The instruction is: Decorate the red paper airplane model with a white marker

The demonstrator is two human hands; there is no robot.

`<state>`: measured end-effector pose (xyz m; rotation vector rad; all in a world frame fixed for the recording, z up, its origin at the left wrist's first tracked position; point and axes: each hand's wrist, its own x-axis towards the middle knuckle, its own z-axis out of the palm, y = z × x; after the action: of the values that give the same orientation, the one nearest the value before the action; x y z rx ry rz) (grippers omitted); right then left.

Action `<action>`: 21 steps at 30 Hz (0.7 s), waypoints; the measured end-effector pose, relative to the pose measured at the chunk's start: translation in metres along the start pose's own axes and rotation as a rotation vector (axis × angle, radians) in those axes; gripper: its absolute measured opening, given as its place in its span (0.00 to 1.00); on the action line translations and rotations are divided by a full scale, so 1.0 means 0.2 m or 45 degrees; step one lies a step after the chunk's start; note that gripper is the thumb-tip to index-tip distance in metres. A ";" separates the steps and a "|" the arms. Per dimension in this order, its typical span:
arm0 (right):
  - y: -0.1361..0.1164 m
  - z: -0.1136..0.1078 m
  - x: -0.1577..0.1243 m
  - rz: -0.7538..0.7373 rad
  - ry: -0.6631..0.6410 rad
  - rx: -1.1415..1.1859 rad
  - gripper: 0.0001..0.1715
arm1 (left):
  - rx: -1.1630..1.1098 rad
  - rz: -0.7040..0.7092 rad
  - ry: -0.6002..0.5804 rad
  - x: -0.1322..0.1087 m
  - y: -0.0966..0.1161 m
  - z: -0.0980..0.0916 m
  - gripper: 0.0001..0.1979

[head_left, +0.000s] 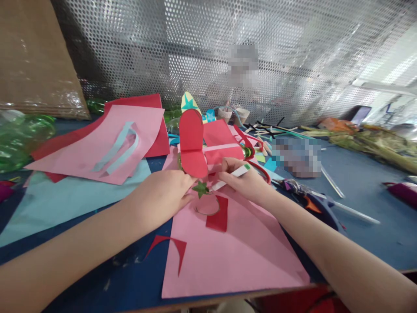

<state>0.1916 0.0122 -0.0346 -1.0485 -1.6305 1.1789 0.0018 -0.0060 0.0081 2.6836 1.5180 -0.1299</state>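
Note:
My left hand (163, 195) is closed on the lower edge of a folded red paper piece (192, 145) that stands upright, with a small green paper star (201, 188) at my fingertips. My right hand (243, 176) pinches the same paper craft from the right and holds a white stick with a green tip (233, 175). Both hands hover over a large pink sheet (228, 252), where a red rectangle scrap (217, 214) lies. Behind the red piece stands a yellow shape with a teal star (189, 103).
Pink and red sheets (107, 139) with light blue strips lie at left on a light blue sheet (58, 204). Green plastic bottles (19, 134) sit far left. Sticks, straws and plant stems (374, 139) clutter the right. A perforated metal wall (260, 56) stands behind.

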 end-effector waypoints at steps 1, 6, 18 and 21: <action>0.00 0.00 0.00 0.002 -0.004 0.008 0.11 | -0.009 0.004 0.001 0.00 0.00 0.00 0.05; 0.01 -0.01 0.00 0.031 -0.015 -0.011 0.10 | -0.015 0.004 0.007 0.01 0.00 0.00 0.05; 0.04 -0.04 0.01 -0.006 0.050 -0.215 0.11 | -0.035 0.019 0.032 0.01 -0.01 0.01 0.05; 0.05 -0.05 0.02 -0.022 0.043 -0.217 0.11 | -0.035 0.017 0.029 0.01 0.00 0.01 0.05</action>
<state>0.2006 0.0198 -0.0416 -1.1519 -1.7332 1.0189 0.0018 -0.0041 0.0058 2.6824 1.4962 -0.0771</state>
